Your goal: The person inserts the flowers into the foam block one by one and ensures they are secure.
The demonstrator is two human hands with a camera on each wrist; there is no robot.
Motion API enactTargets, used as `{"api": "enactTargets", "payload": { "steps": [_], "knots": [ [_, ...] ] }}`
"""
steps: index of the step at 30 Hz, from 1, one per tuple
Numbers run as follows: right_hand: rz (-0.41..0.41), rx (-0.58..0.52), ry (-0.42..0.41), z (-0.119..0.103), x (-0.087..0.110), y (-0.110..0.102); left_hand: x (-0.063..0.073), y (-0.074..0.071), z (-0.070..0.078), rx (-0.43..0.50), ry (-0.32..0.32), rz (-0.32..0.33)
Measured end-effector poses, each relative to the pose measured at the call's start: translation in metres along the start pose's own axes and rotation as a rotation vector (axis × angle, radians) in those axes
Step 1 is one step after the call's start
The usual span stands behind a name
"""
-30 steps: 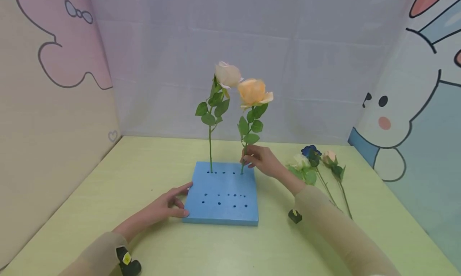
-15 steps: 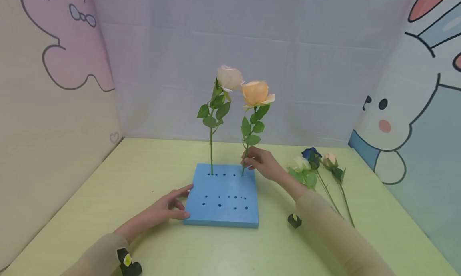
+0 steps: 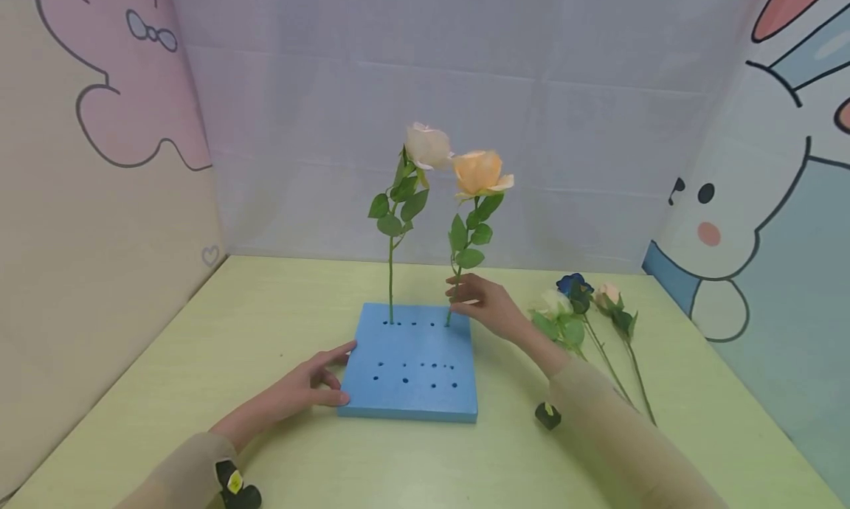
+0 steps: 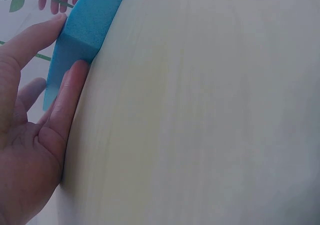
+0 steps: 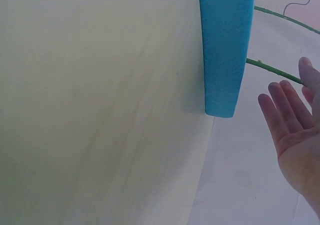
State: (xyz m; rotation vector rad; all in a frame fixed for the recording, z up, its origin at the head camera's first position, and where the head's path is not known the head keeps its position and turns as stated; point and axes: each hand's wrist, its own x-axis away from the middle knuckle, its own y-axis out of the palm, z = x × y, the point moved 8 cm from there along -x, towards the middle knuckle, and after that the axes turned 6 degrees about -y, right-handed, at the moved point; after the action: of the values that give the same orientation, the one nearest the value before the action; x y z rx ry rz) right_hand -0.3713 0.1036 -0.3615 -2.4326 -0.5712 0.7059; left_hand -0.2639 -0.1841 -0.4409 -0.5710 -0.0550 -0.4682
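A flat blue foam block with rows of small holes lies on the table. In its back row stand a pale pink rose at left and a peach rose at right, whose heads are close together. My right hand is at the peach rose's lower stem, thumb and fingers spread apart around it. In the right wrist view, that hand's fingers are relaxed beside the green stem. My left hand rests against the block's left side, fingers fairly straight and thumb at the near corner.
At right on the table lie a white rose, a blue rose and a light peach rose, stems toward me. Cartoon-printed walls stand left and right, with a pale cloth behind.
My right hand's fingers have spread from their pinch on the peach rose's stem. Both upright roses appear slightly further right. My left hand stays at the block's edge.
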Motion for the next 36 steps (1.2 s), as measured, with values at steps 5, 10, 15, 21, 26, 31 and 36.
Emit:
{"api": "enactTargets", "payload": {
  "steps": [5,10,15,21,26,31,36],
  "knots": [
    [0.03,-0.03,-0.02,-0.004,0.007,-0.006,0.0,0.0,0.001,-0.001,-0.003,-0.002],
    [0.069,0.031,-0.031,-0.008,0.016,-0.015,0.0,0.001,-0.001,0.008,0.006,-0.006],
    [0.113,0.081,-0.063,-0.01,0.029,-0.03,-0.001,0.002,-0.003,0.008,-0.008,-0.003],
    [0.148,0.131,-0.061,-0.012,0.048,-0.053,-0.001,0.001,-0.004,0.0,-0.063,0.018],
    [0.205,0.213,-0.089,-0.017,0.064,-0.074,0.0,0.001,-0.003,-0.003,-0.067,0.019],
    [0.237,0.271,-0.088,-0.017,0.08,-0.092,0.0,0.001,-0.002,-0.005,-0.059,0.016],
    [0.257,0.28,-0.044,-0.01,0.094,-0.102,0.0,0.002,-0.003,-0.005,-0.058,0.009]
  ]
}}
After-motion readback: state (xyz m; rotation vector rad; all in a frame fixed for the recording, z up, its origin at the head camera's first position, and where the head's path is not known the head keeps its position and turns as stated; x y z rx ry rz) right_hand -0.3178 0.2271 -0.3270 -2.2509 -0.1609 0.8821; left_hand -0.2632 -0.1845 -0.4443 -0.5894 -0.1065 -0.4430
